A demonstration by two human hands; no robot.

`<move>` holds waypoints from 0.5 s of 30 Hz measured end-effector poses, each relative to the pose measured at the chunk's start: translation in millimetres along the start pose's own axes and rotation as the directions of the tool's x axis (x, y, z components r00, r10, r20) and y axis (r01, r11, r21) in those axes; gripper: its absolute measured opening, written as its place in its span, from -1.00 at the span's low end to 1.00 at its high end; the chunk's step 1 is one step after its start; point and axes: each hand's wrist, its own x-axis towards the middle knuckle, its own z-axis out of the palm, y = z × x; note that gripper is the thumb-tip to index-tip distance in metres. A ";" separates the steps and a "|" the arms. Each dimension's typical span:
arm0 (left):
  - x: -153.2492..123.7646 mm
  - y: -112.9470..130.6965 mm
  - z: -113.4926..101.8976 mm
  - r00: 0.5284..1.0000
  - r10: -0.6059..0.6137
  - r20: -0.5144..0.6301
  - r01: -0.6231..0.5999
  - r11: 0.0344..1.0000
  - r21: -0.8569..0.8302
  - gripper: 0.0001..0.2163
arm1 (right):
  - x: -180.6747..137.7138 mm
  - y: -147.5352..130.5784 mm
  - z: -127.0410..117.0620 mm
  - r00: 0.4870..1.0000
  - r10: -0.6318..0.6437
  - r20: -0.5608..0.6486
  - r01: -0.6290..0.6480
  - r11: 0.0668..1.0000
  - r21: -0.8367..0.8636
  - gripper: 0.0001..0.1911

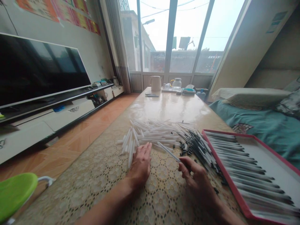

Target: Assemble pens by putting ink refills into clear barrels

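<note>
My left hand [140,162] lies flat on the lace table cover, fingers stretched toward a heap of white pen tubes [150,134]. My right hand [193,173] is pinched on one white pen tube [167,151] that slants up to the left. Just beyond it lies a pile of thin dark pen refills [199,145] with several small black caps [185,152] scattered beside them. A red-rimmed tray [241,204] at the right holds rows of assembled pens.
A long glossy table [168,107] runs toward the window, with a white jug [155,83], a glass kettle [176,83] and a tray at its far end. A TV and low cabinet [47,118] line the left wall. A teal bed [264,125] is at the right, a green stool [16,193] at lower left.
</note>
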 end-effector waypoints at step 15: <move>-3.5 10.8 -17.6 0.999 -0.040 0.029 0.038 0.997 0.072 -0.75 | 1.2 -2.6 -12.2 0.999 0.053 0.010 -0.051 0.987 -0.153 -0.84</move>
